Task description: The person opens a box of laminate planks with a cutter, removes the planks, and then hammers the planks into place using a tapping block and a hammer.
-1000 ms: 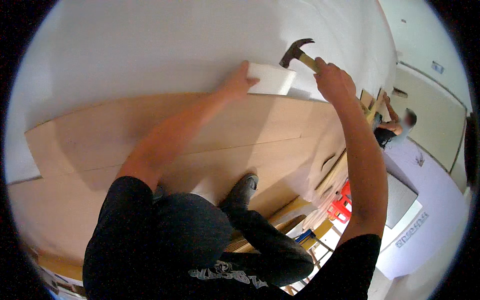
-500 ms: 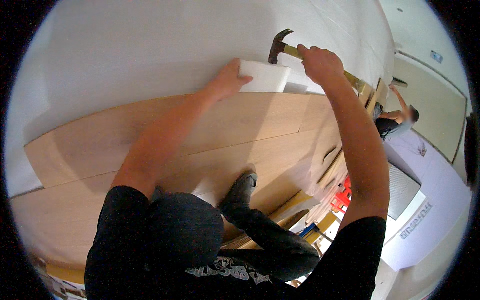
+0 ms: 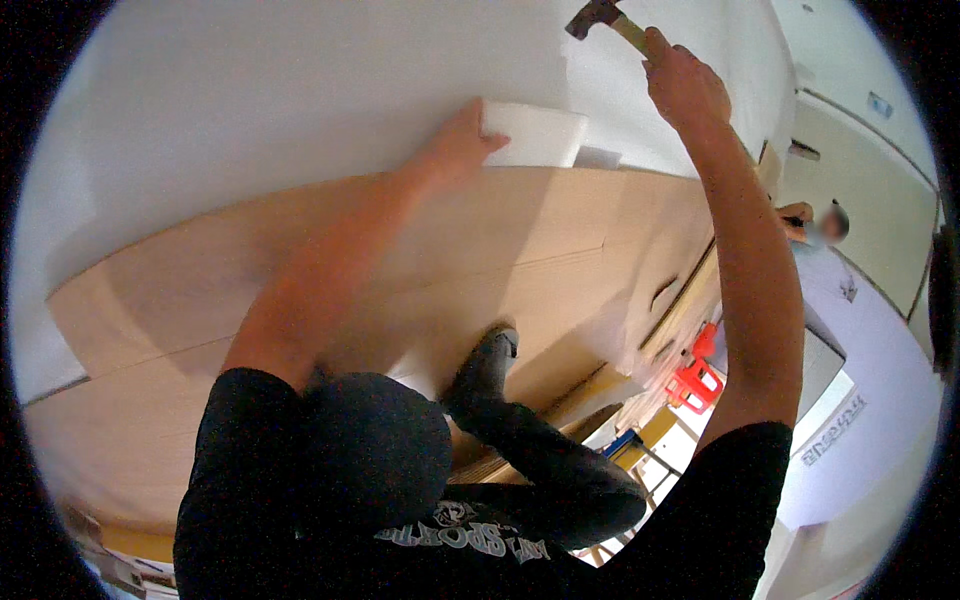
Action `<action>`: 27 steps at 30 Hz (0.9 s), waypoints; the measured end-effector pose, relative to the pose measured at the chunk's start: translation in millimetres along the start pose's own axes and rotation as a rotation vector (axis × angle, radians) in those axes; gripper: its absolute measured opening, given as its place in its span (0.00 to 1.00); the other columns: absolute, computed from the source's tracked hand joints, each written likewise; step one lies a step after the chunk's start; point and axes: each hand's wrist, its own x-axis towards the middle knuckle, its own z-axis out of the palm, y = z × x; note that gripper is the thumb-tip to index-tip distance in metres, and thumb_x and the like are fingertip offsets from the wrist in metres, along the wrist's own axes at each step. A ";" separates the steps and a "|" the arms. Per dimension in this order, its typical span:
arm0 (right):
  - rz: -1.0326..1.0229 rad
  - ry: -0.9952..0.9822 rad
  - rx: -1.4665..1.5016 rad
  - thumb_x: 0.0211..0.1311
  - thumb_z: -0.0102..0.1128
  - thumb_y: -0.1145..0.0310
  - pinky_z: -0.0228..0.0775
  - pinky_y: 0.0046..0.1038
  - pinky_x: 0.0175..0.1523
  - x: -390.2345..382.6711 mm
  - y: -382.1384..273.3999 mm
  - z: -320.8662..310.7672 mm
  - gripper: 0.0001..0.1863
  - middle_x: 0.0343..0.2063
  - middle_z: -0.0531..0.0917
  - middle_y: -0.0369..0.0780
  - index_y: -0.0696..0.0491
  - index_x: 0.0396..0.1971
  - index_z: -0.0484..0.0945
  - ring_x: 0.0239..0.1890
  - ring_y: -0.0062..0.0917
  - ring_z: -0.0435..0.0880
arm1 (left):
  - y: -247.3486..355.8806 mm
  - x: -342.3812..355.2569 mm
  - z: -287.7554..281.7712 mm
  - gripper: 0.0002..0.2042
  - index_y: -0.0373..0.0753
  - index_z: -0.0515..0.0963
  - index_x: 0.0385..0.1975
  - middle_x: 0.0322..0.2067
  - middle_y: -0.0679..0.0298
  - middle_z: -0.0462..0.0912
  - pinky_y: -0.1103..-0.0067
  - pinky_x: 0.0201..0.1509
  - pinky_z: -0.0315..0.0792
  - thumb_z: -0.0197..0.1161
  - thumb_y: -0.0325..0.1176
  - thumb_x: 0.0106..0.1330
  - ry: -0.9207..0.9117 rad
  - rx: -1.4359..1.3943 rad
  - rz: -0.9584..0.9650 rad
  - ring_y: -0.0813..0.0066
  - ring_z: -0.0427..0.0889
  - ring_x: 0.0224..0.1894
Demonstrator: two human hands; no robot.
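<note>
My right hand [image 3: 692, 90] is wrapped round the handle of a claw hammer [image 3: 632, 34]. The hammer's dark head is held up beyond the white block [image 3: 540, 135], apart from it. That block lies along the far edge of the wood-look floor planks [image 3: 560, 215]. My left hand [image 3: 466, 138] grips the block's left end, thumb on the near side and the other fingers partly hidden behind it. Whitish sheeting [image 3: 300, 90] spreads out past the planks.
My shoe [image 3: 487, 360] rests on the laid planks. Loose planks [image 3: 690, 300] are stacked at the right, near a red plastic stool [image 3: 695, 382]. Another person [image 3: 815, 222] is low down at the far right. A printed pale lilac sheet [image 3: 860, 410] lies to the right.
The hammer has risen from the block, swinging up and to the right with my right hand. My left hand stays on the block. The other person's raised arm has dropped.
</note>
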 end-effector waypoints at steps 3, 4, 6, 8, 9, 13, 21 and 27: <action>-0.371 -0.159 -0.136 0.73 0.48 0.64 0.83 0.46 0.49 -9.1 -15.4 14.9 0.22 0.44 0.86 0.46 0.43 0.65 0.68 0.46 0.44 0.87 | -23.1 17.6 11.1 0.37 0.24 0.61 0.68 0.65 0.38 0.69 0.65 0.72 0.64 0.67 0.43 0.67 0.086 -0.222 -0.013 0.46 0.70 0.68; -0.362 -0.183 -0.088 0.73 0.48 0.65 0.83 0.45 0.49 -12.0 -21.8 20.5 0.21 0.45 0.86 0.45 0.43 0.64 0.70 0.46 0.44 0.87 | -24.6 17.4 11.2 0.36 0.24 0.62 0.67 0.64 0.38 0.70 0.65 0.71 0.64 0.67 0.42 0.67 0.070 -0.274 -0.019 0.46 0.71 0.67; -0.381 -0.175 -0.186 0.74 0.47 0.64 0.83 0.45 0.49 -4.3 -19.1 5.1 0.21 0.45 0.86 0.45 0.43 0.64 0.71 0.46 0.43 0.87 | -17.6 19.4 9.8 0.35 0.24 0.63 0.66 0.61 0.38 0.73 0.65 0.70 0.66 0.68 0.41 0.66 0.044 -0.321 -0.016 0.46 0.73 0.65; -0.373 -0.119 -0.209 0.76 0.44 0.63 0.83 0.46 0.50 4.6 -13.0 1.1 0.19 0.46 0.86 0.46 0.43 0.62 0.73 0.47 0.43 0.87 | -16.0 20.0 7.9 0.34 0.25 0.65 0.64 0.58 0.39 0.76 0.64 0.68 0.67 0.69 0.40 0.65 0.036 -0.304 -0.016 0.46 0.76 0.62; -0.312 -0.083 -0.174 0.74 0.47 0.64 0.82 0.46 0.49 7.9 -9.1 3.0 0.20 0.45 0.85 0.45 0.42 0.64 0.71 0.45 0.43 0.87 | -15.3 19.6 8.3 0.33 0.25 0.65 0.63 0.58 0.39 0.77 0.64 0.67 0.68 0.69 0.40 0.65 0.041 -0.310 -0.019 0.46 0.76 0.62; -0.145 -0.089 -0.046 0.72 0.54 0.64 0.81 0.46 0.49 19.9 -12.3 5.4 0.25 0.45 0.84 0.46 0.41 0.67 0.66 0.46 0.44 0.86 | -29.1 26.6 12.4 0.31 0.26 0.67 0.61 0.56 0.39 0.78 0.63 0.65 0.69 0.69 0.40 0.65 0.093 -0.285 -0.004 0.45 0.77 0.60; -0.375 -0.150 -0.123 0.74 0.46 0.65 0.82 0.46 0.51 11.5 -11.5 16.2 0.19 0.42 0.87 0.46 0.46 0.61 0.73 0.47 0.43 0.87 | -25.7 28.7 13.2 0.28 0.31 0.70 0.59 0.53 0.43 0.81 0.64 0.62 0.72 0.70 0.40 0.65 0.084 -0.317 -0.011 0.48 0.79 0.58; -0.301 -0.188 -0.020 0.72 0.54 0.65 0.80 0.47 0.48 1.4 -5.0 47.4 0.23 0.42 0.84 0.45 0.39 0.66 0.68 0.45 0.44 0.86 | -24.9 22.6 27.3 0.26 0.31 0.71 0.57 0.50 0.44 0.82 0.64 0.59 0.73 0.69 0.40 0.65 0.131 -0.301 -0.041 0.50 0.81 0.55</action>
